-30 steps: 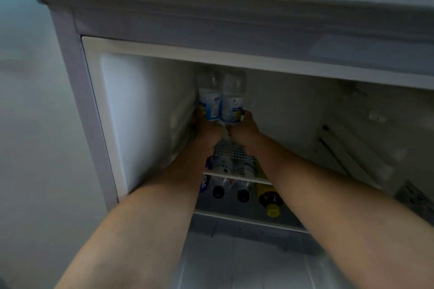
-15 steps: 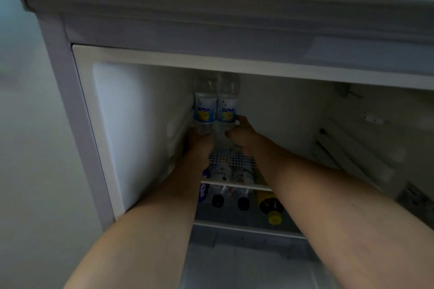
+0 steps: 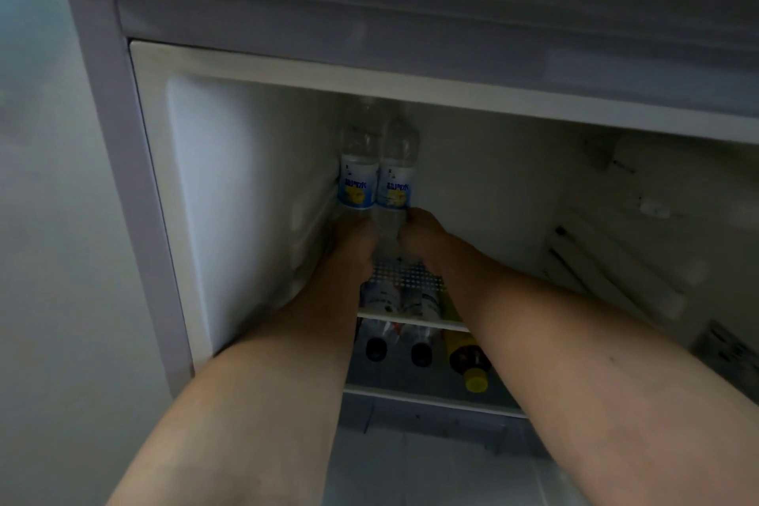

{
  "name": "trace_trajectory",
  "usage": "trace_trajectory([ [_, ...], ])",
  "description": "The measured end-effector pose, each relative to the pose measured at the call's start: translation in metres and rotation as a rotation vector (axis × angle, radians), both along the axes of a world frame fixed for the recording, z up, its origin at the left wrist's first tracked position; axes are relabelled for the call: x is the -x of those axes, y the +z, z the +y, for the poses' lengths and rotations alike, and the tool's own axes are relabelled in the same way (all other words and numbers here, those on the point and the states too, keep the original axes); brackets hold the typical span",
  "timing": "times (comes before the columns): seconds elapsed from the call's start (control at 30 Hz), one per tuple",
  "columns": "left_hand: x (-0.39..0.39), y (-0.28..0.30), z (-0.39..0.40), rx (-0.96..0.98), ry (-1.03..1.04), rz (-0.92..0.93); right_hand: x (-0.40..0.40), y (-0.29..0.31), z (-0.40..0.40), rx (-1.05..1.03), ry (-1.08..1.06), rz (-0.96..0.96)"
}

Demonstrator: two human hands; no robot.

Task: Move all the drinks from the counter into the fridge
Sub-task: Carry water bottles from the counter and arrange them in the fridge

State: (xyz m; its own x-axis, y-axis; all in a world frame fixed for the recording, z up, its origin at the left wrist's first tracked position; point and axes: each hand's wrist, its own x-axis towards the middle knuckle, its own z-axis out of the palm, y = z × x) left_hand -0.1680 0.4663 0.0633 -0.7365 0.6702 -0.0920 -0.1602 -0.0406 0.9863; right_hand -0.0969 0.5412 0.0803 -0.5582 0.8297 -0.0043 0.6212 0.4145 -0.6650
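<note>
Bottles: two clear bottles, left bottle (image 3: 358,173) touching right bottle (image 3: 395,177), upright, blue-yellow labels, at 12 o'clock.
Left hand (image 3: 352,244): seemingly gripping left bottle's base.
Right hand (image 3: 423,232): curled round right bottle's base.

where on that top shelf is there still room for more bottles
Free: the shelf right of the two upright bottles, up to the right wall. Crowded: the back left corner, where both hands grip those bottles. Below, lying bottles fill the visible stretch.
</note>
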Motion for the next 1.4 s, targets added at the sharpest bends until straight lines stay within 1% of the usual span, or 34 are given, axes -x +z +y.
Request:
trace_trajectory([
  [0.13,-0.002,-0.002,0.004,-0.028,-0.009,-0.048,0.003,-0.002,0.008,-0.008,0.034,-0.008],
  [0.27,-0.021,-0.007,-0.004,-0.044,0.090,-0.024,-0.001,-0.004,0.005,0.045,0.023,0.023],
  [0.33,-0.036,-0.008,-0.011,-0.087,0.113,-0.057,-0.003,-0.006,0.003,0.044,0.021,0.063],
  [0.4,-0.039,-0.010,-0.017,-0.161,0.122,-0.128,-0.005,-0.009,0.002,0.064,0.009,0.132],
  [0.43,-0.037,-0.011,-0.019,-0.154,0.132,-0.121,-0.004,-0.010,0.001,0.062,0.001,0.150],
  [0.53,-0.027,-0.015,-0.022,-0.099,0.150,-0.015,-0.007,-0.014,-0.004,0.034,-0.013,0.206],
  [0.6,-0.031,-0.016,-0.024,-0.080,0.226,0.069,-0.010,-0.017,-0.008,0.004,-0.060,0.285],
  [0.7,-0.052,-0.017,-0.033,-0.150,0.345,0.099,-0.023,-0.021,-0.017,-0.100,-0.183,0.356],
  [0.8,-0.072,-0.020,-0.045,-0.158,0.381,0.215,-0.046,-0.026,-0.036,-0.111,-0.269,0.492],
  [0.93,-0.103,-0.008,-0.060,-0.257,0.357,0.302,-0.091,-0.024,-0.069,-0.037,-0.262,0.635],
  [1.03,-0.141,0.003,-0.077,-0.335,0.278,0.360,-0.136,-0.019,-0.106,-0.098,-0.251,0.719],
  [1.1,-0.175,0.001,-0.095,-0.369,0.208,0.386,-0.175,-0.015,-0.136,-0.140,-0.268,0.733],
  [1.23,-0.255,-0.021,-0.139,-0.338,0.047,0.450,-0.272,-0.019,-0.199,-0.139,-0.362,0.741],
  [1.37,-0.346,-0.047,-0.183,-0.355,-0.070,0.524,-0.373,-0.042,-0.254,-0.178,-0.518,0.761],
  [1.4,-0.367,-0.055,-0.193,-0.355,-0.113,0.519,-0.399,-0.049,-0.265,-0.188,-0.556,0.768],
])
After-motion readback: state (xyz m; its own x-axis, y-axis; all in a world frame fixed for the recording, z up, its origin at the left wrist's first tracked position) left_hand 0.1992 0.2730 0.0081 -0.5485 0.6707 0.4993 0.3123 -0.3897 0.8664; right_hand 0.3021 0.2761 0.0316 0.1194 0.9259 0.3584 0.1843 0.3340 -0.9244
